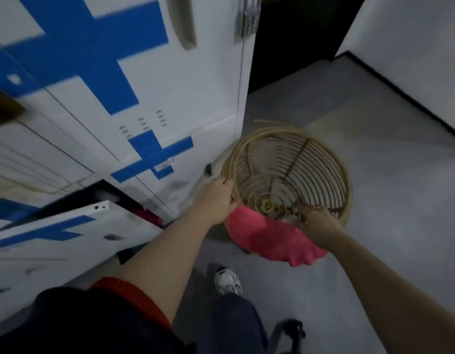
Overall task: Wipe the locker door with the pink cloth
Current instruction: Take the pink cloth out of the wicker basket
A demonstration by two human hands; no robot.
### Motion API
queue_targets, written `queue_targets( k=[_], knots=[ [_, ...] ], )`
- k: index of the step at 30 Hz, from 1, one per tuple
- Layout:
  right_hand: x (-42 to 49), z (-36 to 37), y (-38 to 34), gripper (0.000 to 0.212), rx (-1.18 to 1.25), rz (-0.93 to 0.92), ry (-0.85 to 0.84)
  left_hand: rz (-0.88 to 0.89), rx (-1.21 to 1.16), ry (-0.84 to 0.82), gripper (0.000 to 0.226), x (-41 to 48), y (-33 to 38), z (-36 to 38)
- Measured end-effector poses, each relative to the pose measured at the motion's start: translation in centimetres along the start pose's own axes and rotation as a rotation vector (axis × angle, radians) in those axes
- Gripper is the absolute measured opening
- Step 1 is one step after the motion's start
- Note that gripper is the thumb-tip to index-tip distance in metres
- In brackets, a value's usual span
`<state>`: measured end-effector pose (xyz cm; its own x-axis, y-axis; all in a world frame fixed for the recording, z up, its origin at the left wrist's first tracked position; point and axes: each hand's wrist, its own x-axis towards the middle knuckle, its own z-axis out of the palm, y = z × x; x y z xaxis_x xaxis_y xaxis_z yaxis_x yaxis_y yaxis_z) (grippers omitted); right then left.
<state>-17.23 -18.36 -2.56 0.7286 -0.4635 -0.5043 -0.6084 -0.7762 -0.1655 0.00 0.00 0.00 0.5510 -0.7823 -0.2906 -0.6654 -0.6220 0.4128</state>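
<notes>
The basket point(290, 175) is placed just right of the lockers' point(183, 103) corner, gripped at its left rim by the left hand point(216, 203) and at its near rim by the right hand point(319, 223). The cloth point(269, 238) is found below that near rim, between both hands. An open locker door point(55, 231) is seen leftward.

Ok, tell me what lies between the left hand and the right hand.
In the head view, the pink cloth hangs between the left hand and the right hand, at the near rim of the wicker basket that both hands grip.
</notes>
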Motion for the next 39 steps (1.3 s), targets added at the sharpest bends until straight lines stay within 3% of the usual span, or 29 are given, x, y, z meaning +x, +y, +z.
queue_targets(
  k=[4,8,11,16,20,24,25,27,29,32,37,39],
  knots=[
    [1.0,2.1,1.5,0.049,-0.127,0.042,-0.091,-0.145,-0.031,-0.131,0.062,0.7,-0.6,3.5],
    [2.1,3.3,2.9,0.051,-0.182,0.033,-0.152,-0.252,-0.193,-0.121,0.07,1.5,-0.8,6.4],
    [2.4,3.5,3.5,0.044,-0.1,-0.029,-0.159,-0.314,-0.331,-0.038,0.058,1.9,-0.5,8.1],
    [1.6,3.8,2.9,0.022,-0.012,-0.157,0.01,-0.434,-0.259,0.11,0.033,0.4,1.6,9.1],
    [0.6,2.7,2.4,0.017,0.074,-0.226,0.122,-0.385,-0.329,0.182,0.024,-1.5,1.6,7.2],
    [-0.8,0.1,0.1,0.011,0.203,-0.327,0.231,-0.27,-0.759,0.241,0.006,-4.7,0.4,3.9],
    [-1.3,-0.6,-0.9,0.004,0.236,-0.362,0.265,-0.261,-0.832,0.274,0.005,-5.6,-0.1,3.1],
    [-2.2,-1.9,-3.2,0.016,0.258,-0.429,0.318,-0.23,-0.871,0.357,0.009,-7.4,-1.7,1.6],
    [-2.5,-2.8,-5.5,0.01,0.262,-0.477,0.333,-0.209,-0.941,0.446,0.011,-9.0,-3.5,0.1],
    [-2.8,-3.9,-9.5,0.024,0.221,-0.541,0.271,-0.187,-1.003,0.573,0.008,-11.5,-6.4,-2.5],
    [-2.1,-4.5,-16.4,0.046,0.106,-0.587,-0.023,-0.214,-0.926,0.714,0.015,-17.0,-11.5,-6.3],
    [-2.1,-4.6,-19.0,0.045,0.11,-0.582,-0.107,-0.255,-0.921,0.775,0.013,-19.3,-13.6,-7.7]
  ],
)
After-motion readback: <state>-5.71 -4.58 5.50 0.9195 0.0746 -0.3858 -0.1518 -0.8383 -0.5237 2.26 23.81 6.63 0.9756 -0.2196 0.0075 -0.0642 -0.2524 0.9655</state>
